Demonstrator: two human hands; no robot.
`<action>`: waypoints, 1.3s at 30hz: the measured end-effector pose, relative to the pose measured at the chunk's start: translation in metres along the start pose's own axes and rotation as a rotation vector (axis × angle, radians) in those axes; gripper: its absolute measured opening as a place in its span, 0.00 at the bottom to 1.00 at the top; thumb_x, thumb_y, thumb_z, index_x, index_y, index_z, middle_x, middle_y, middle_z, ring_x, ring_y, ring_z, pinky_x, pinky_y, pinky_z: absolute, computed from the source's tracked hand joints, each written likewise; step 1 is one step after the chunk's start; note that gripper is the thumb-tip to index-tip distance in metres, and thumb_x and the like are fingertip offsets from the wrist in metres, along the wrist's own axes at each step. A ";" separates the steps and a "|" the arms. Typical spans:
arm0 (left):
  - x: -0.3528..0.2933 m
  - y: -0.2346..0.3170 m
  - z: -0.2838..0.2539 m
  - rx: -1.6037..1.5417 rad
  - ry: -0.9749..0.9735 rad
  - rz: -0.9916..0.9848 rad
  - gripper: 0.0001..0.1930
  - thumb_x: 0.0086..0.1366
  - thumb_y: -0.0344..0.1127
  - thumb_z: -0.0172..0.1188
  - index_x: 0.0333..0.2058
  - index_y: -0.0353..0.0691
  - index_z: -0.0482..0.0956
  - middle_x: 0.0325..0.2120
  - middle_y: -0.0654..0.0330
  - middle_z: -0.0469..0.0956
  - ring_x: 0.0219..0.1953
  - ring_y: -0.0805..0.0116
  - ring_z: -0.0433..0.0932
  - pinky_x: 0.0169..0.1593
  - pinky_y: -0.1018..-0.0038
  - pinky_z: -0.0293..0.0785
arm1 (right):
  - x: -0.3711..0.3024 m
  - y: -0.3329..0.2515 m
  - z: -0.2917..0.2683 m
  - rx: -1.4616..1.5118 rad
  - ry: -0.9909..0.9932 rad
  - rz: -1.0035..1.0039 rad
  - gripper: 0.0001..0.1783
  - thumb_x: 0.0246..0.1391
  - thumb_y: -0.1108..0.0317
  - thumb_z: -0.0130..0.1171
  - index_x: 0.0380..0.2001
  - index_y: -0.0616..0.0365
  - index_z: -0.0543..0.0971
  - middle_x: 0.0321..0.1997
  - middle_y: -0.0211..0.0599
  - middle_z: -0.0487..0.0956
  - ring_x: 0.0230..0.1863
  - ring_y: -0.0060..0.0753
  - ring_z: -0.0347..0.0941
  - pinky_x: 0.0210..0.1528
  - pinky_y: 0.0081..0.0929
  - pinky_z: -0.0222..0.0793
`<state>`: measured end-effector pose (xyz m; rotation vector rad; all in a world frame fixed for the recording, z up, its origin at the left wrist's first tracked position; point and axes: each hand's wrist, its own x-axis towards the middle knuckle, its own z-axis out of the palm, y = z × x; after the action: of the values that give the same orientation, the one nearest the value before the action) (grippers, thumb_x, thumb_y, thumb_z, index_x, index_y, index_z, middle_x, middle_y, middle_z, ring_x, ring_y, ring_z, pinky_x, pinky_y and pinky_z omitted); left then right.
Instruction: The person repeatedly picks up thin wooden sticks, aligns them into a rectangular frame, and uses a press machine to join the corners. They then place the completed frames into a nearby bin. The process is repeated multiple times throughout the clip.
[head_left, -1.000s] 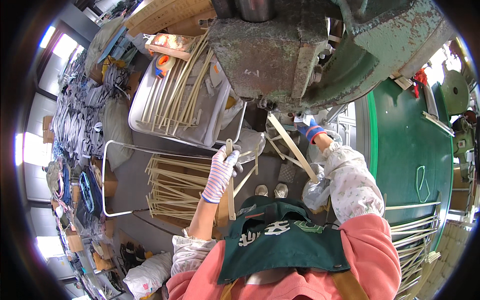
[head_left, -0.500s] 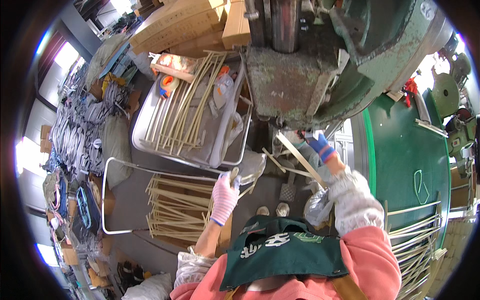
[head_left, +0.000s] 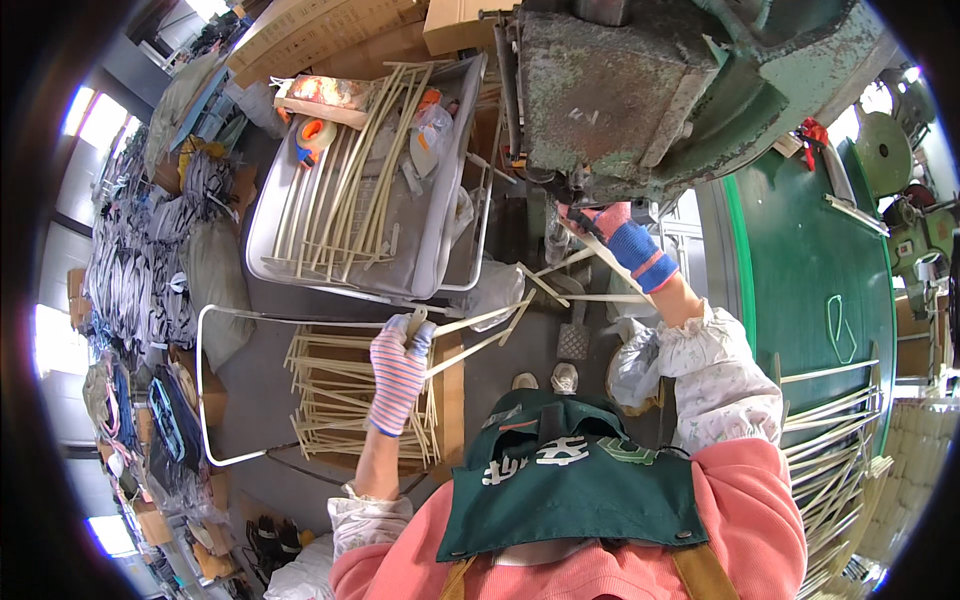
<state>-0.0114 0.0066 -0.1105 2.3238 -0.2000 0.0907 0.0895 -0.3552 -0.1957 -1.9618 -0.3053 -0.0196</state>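
My left hand (head_left: 398, 378), in a pink-striped glove, is closed around the end of a pale bar frame (head_left: 465, 348) made of thin joined bars. It is over a stack of similar pale frames (head_left: 340, 390). Under the head of a large green press (head_left: 610, 95), my right hand (head_left: 622, 240), in a pink and blue glove, has its fingers closed round a pale flat strip (head_left: 606, 256). The strip's upper end is hidden by the fingers and the press. Other pale bars (head_left: 605, 298) stretch between the two hands.
A grey tray (head_left: 262, 250) with pale frames and an orange tape roll (head_left: 316, 138) stands at the far left. On the right, a green table (head_left: 800, 270) has stacked pale frames (head_left: 830, 440) near it. A bent metal tube frame (head_left: 203, 390) stands left; a foot pedal (head_left: 573, 341) is on the floor.
My left hand has moved left with the bar frame. My right hand has gone further up under the press head, and the strip with it. The whole view has shifted slightly.
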 end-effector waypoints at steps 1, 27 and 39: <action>0.000 0.003 -0.011 0.019 -0.019 0.038 0.12 0.59 0.36 0.61 0.32 0.31 0.78 0.21 0.55 0.73 0.21 0.61 0.68 0.28 0.71 0.66 | 0.001 0.003 0.001 -0.310 0.026 -0.088 0.23 0.62 0.67 0.43 0.60 0.56 0.62 0.57 0.45 0.70 0.53 0.38 0.71 0.47 0.33 0.70; 0.009 0.037 -0.070 -0.476 -0.846 -0.227 0.14 0.63 0.38 0.56 0.43 0.35 0.75 0.30 0.61 0.76 0.22 0.81 0.70 0.22 0.81 0.66 | -0.063 -0.104 0.174 0.022 -0.466 -0.351 0.27 0.41 0.66 0.59 0.49 0.58 0.72 0.42 0.44 0.76 0.43 0.46 0.72 0.46 0.38 0.68; -0.058 -0.012 -0.001 -0.248 0.268 -0.186 0.41 0.59 0.46 0.62 0.62 0.29 0.51 0.60 0.43 0.54 0.60 0.51 0.58 0.62 0.65 0.54 | -0.170 -0.107 0.218 -0.037 -0.127 -0.054 0.30 0.41 0.69 0.58 0.51 0.64 0.67 0.52 0.54 0.69 0.55 0.55 0.65 0.58 0.42 0.61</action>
<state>-0.0667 0.0226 -0.1256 2.0469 0.1335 0.2668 -0.1260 -0.1528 -0.2131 -1.9951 -0.4446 0.0647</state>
